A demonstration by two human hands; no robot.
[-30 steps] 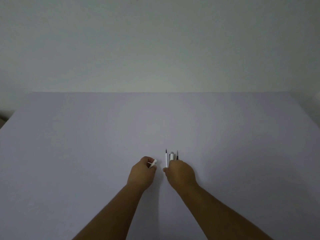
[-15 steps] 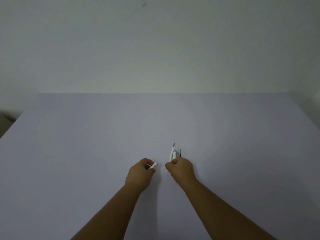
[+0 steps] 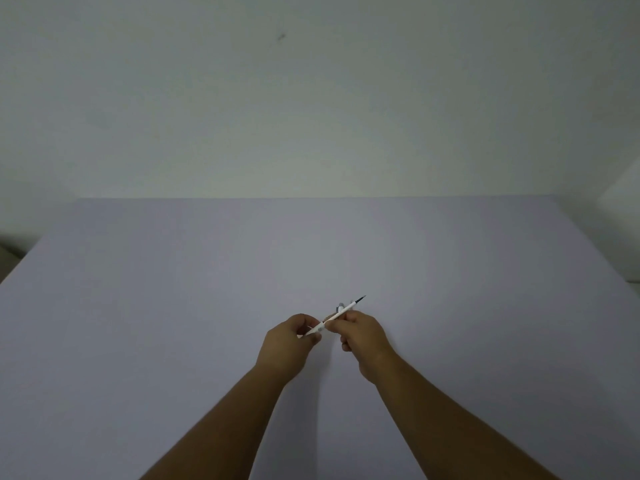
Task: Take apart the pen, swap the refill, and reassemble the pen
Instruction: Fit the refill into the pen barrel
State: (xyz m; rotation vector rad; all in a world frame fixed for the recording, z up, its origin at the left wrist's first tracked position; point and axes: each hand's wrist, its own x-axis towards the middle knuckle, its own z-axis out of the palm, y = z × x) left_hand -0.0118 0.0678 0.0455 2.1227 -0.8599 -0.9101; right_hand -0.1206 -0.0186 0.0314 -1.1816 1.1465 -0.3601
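Note:
My right hand (image 3: 362, 337) pinches a thin white refill (image 3: 341, 311) that slants up to the right and ends in a dark tip. The refill's lower end meets a small white pen tip piece (image 3: 319, 329) gripped in the fingers of my left hand (image 3: 291, 342). Both hands hover close together just above the pale table (image 3: 173, 306). Just behind the refill a bit of the grey-and-white pen barrel (image 3: 340, 305) shows on the table, mostly hidden by my right hand.
The table's far edge meets a plain wall (image 3: 311, 116). The table's left edge (image 3: 20, 268) and right edge (image 3: 588, 244) slant outward toward me.
My right hand lifted the white refill off the table and swung it from upright to a slant, bringing its lower end to the tip piece in my left hand.

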